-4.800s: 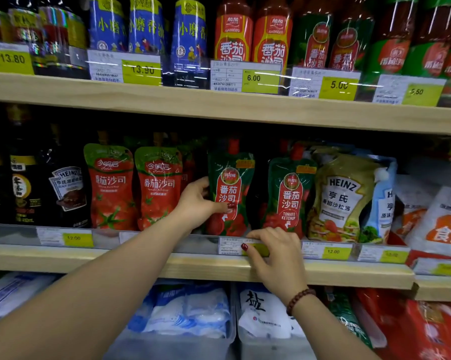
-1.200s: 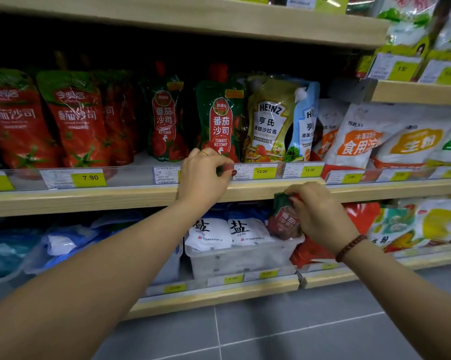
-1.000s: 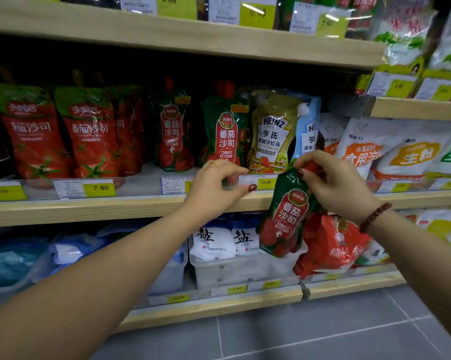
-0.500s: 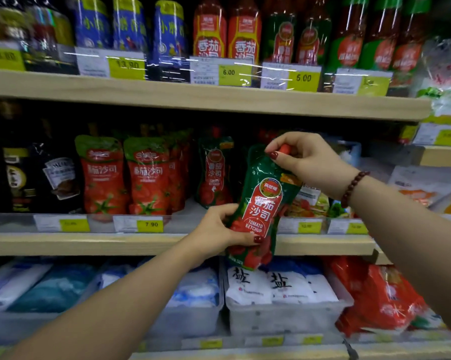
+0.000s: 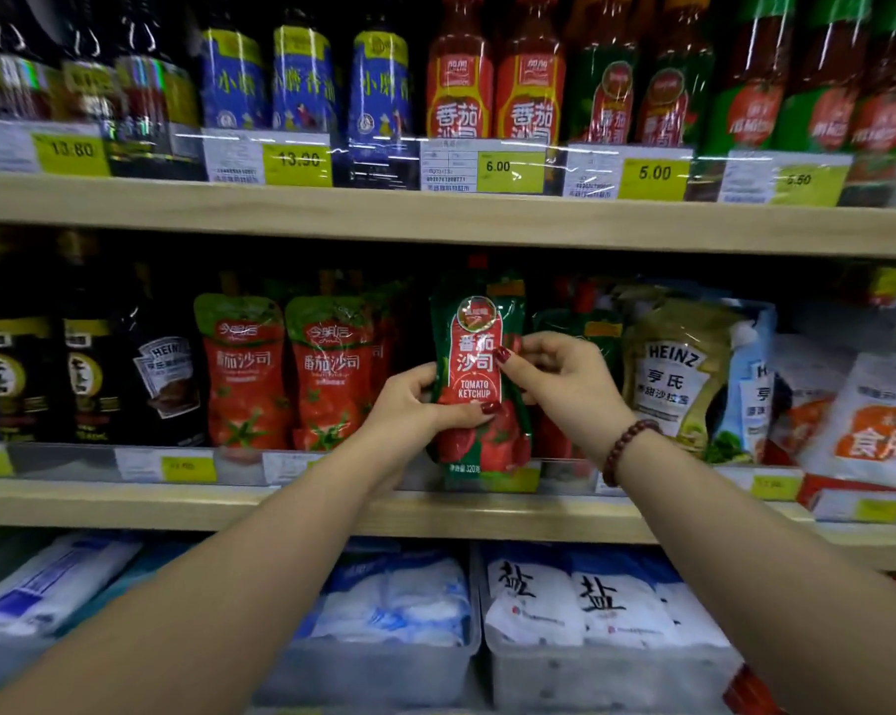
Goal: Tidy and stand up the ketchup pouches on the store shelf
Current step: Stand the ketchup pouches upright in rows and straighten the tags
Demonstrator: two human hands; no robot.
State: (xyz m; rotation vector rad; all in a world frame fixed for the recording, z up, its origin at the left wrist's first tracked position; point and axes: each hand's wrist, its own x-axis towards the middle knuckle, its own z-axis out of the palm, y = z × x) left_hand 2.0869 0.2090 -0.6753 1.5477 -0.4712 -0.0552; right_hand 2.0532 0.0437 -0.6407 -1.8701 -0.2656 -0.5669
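Your left hand (image 5: 409, 405) grips green-and-red plastic ketchup pouch (image 5: 487, 446) at its left edge | your right hand (image 5: 564, 384) pinches its right edge | pouch upright, long axis vertical, label facing you | held at front rail of pale wooden store shelf (image 5: 126, 508), between red tomato-sauce pouches (image 5: 286, 374) and Heinz pouch (image 5: 672, 369)

Salt bags (image 5: 590, 596), Heinz dressing pouch (image 5: 667, 369), blue-label bottles (image 5: 301, 80)
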